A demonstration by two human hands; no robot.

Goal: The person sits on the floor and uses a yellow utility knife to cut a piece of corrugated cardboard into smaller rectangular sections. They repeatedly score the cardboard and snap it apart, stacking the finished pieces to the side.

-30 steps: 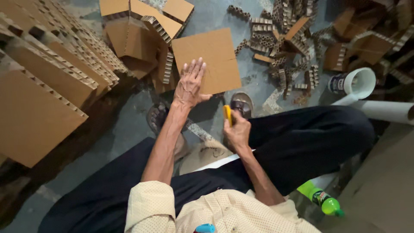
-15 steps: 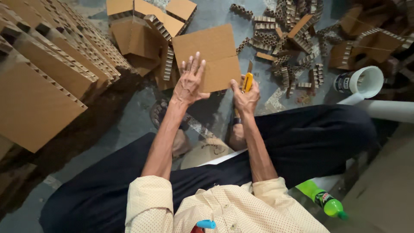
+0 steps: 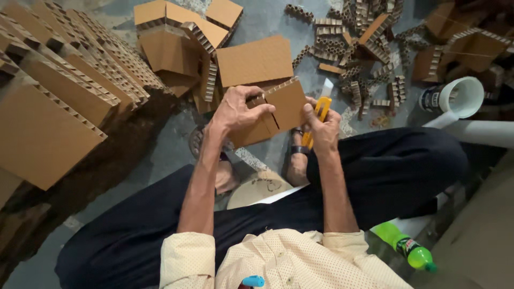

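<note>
Head view: left hand (image 3: 238, 109) pinches a slit honeycomb cardboard piece (image 3: 276, 109) held above the knees; right hand (image 3: 321, 126) fingers curl around a yellow utility knife (image 3: 320, 109), touching the piece's edge

Brown cardboard (image 3: 278, 109); yellow knife (image 3: 320, 115); green bottle (image 3: 404, 246); dotted cream shirt (image 3: 289, 262).

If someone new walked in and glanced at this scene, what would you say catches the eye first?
At the centre, the left hand grips a notched honeycomb cardboard piece while the right hand steadies its edge and holds a yellow utility knife. Stacked honeycomb boards fill the left side, and cut strips litter the floor at upper right. A green bottle lies at lower right.
</note>
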